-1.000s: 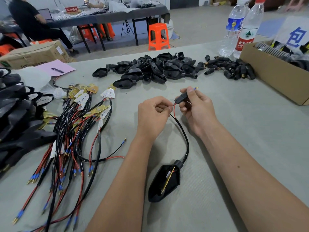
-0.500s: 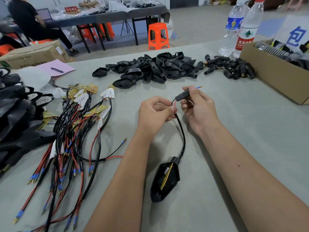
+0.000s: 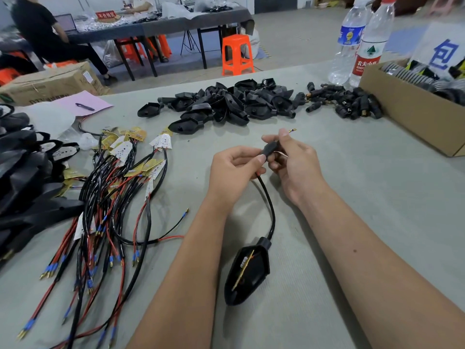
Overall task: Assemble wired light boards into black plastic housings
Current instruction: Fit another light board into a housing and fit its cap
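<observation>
Above the grey felt-covered table (image 3: 352, 197), the right hand (image 3: 297, 167) pinches a small black tubular plastic sleeve (image 3: 268, 148) between thumb and curled fingers, a gold-tipped wire end (image 3: 292, 130) poking out past its fingertips. The left hand (image 3: 234, 170) curls closed around the black sheathed cable (image 3: 269, 205) just below the sleeve. That cable loops down to a black teardrop-shaped plastic housing (image 3: 249, 273), lying on the table between the forearms with a yellow light board (image 3: 242, 269) inside.

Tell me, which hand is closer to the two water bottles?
The right hand. The water bottles stand at the table's far right, beyond and to the right of it. The left hand sits on the right hand's other side, farther from them.
</observation>
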A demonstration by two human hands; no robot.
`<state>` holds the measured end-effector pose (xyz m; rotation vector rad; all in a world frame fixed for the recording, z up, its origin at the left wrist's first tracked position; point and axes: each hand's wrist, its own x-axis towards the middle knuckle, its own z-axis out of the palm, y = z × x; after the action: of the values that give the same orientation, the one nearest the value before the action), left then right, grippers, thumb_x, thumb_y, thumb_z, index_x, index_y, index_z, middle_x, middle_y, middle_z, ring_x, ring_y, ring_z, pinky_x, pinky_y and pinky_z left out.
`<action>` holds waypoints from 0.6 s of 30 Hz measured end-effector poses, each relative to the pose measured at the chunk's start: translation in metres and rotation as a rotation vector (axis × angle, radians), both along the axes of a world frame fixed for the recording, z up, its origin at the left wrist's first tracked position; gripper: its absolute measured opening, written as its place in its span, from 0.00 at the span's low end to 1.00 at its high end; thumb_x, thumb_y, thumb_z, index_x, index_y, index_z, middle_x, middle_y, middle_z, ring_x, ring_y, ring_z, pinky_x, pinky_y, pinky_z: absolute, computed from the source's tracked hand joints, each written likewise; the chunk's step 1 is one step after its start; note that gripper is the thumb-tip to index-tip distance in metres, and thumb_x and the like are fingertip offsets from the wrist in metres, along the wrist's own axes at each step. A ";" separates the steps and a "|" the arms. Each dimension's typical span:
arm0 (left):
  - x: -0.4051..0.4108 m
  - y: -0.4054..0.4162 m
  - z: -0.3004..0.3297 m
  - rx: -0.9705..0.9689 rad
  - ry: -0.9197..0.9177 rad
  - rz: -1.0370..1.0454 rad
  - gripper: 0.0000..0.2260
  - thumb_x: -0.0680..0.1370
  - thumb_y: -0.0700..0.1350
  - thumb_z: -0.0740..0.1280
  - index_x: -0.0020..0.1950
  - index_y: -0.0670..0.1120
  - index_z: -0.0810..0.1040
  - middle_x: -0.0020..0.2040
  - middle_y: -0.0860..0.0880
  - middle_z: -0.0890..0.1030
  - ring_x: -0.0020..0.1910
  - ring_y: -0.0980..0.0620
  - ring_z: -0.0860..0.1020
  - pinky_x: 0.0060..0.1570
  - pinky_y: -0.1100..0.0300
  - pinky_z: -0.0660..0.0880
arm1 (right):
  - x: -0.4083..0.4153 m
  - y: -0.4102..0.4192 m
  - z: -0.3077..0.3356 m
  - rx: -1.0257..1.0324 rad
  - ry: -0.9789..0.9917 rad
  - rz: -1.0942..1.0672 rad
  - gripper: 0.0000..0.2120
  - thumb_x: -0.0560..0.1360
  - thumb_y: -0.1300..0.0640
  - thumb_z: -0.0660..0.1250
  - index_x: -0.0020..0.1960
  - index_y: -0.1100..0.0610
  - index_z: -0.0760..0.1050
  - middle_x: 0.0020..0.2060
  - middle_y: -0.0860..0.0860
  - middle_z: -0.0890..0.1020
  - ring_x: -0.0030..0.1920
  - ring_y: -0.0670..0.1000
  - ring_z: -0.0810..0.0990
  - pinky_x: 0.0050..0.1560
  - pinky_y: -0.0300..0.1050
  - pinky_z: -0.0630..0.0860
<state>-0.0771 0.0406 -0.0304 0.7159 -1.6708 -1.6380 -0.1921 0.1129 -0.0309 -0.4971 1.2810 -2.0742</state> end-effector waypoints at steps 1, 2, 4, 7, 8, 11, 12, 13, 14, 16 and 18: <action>0.000 0.001 0.000 -0.013 -0.012 -0.003 0.05 0.78 0.37 0.73 0.53 0.41 0.84 0.44 0.43 0.87 0.39 0.50 0.85 0.45 0.59 0.81 | -0.001 0.001 0.000 0.011 -0.011 0.003 0.18 0.85 0.50 0.61 0.49 0.61 0.85 0.31 0.51 0.78 0.29 0.47 0.71 0.30 0.37 0.70; 0.000 0.002 0.001 -0.011 -0.018 -0.009 0.04 0.78 0.36 0.73 0.52 0.41 0.85 0.44 0.43 0.87 0.39 0.50 0.85 0.44 0.60 0.81 | -0.002 0.002 0.001 0.022 -0.016 0.000 0.19 0.86 0.49 0.61 0.49 0.60 0.85 0.30 0.51 0.78 0.28 0.47 0.70 0.29 0.37 0.70; 0.002 0.002 0.003 0.028 -0.026 -0.046 0.03 0.79 0.36 0.72 0.50 0.40 0.85 0.43 0.44 0.87 0.39 0.50 0.85 0.43 0.62 0.81 | -0.003 0.002 0.001 0.036 -0.007 -0.044 0.19 0.85 0.49 0.62 0.49 0.59 0.86 0.31 0.51 0.78 0.28 0.47 0.70 0.29 0.37 0.68; 0.006 0.000 0.009 0.147 -0.039 -0.147 0.02 0.79 0.37 0.72 0.49 0.39 0.84 0.42 0.44 0.87 0.38 0.50 0.85 0.41 0.62 0.81 | -0.006 0.002 0.002 0.021 -0.026 -0.141 0.18 0.85 0.52 0.63 0.45 0.60 0.85 0.39 0.55 0.78 0.30 0.46 0.69 0.29 0.38 0.66; 0.008 -0.001 0.011 0.186 -0.046 -0.186 0.02 0.79 0.37 0.72 0.48 0.39 0.83 0.42 0.44 0.86 0.39 0.49 0.85 0.42 0.61 0.81 | -0.008 0.003 0.002 0.013 -0.041 -0.160 0.18 0.85 0.52 0.63 0.45 0.60 0.84 0.38 0.54 0.78 0.29 0.45 0.69 0.28 0.37 0.65; 0.010 0.000 0.016 0.245 -0.090 -0.288 0.02 0.79 0.39 0.71 0.49 0.40 0.82 0.42 0.44 0.85 0.39 0.48 0.85 0.44 0.59 0.82 | -0.012 0.004 0.003 0.012 -0.068 -0.196 0.19 0.86 0.53 0.62 0.44 0.61 0.83 0.29 0.49 0.76 0.27 0.45 0.69 0.24 0.36 0.64; 0.010 0.000 0.017 0.253 -0.105 -0.309 0.02 0.79 0.39 0.71 0.49 0.40 0.81 0.42 0.45 0.85 0.39 0.48 0.84 0.44 0.58 0.82 | -0.011 0.004 0.003 0.016 -0.066 -0.203 0.19 0.86 0.53 0.61 0.44 0.61 0.82 0.28 0.49 0.77 0.26 0.44 0.70 0.24 0.36 0.64; 0.011 0.000 0.017 0.255 -0.120 -0.327 0.02 0.79 0.40 0.71 0.49 0.41 0.80 0.42 0.45 0.85 0.39 0.47 0.84 0.44 0.57 0.81 | -0.011 0.003 0.003 0.017 -0.062 -0.210 0.19 0.86 0.53 0.61 0.44 0.61 0.81 0.28 0.49 0.78 0.25 0.44 0.70 0.23 0.36 0.64; 0.011 0.000 0.018 0.254 -0.132 -0.342 0.02 0.80 0.40 0.71 0.49 0.42 0.80 0.42 0.45 0.85 0.38 0.47 0.84 0.46 0.56 0.81 | -0.010 0.003 0.003 0.016 -0.060 -0.220 0.19 0.86 0.53 0.60 0.43 0.61 0.81 0.28 0.49 0.79 0.25 0.44 0.70 0.23 0.36 0.65; 0.014 -0.002 0.019 0.246 -0.146 -0.377 0.02 0.79 0.39 0.71 0.50 0.42 0.79 0.43 0.45 0.85 0.39 0.47 0.84 0.46 0.56 0.82 | -0.011 0.003 0.003 0.005 -0.077 -0.244 0.19 0.87 0.53 0.59 0.42 0.61 0.79 0.28 0.49 0.80 0.25 0.44 0.70 0.23 0.36 0.65; 0.018 -0.004 0.019 0.235 -0.168 -0.403 0.05 0.77 0.36 0.73 0.51 0.42 0.79 0.44 0.44 0.86 0.39 0.47 0.85 0.43 0.58 0.82 | -0.013 0.004 0.004 -0.011 -0.106 -0.268 0.19 0.87 0.53 0.57 0.43 0.60 0.78 0.28 0.49 0.80 0.25 0.44 0.70 0.23 0.37 0.65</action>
<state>-0.0589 0.0368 -0.0111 0.6746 -1.8490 -2.1342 -0.2049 0.1167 -0.0266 -0.2258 1.3337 -2.2940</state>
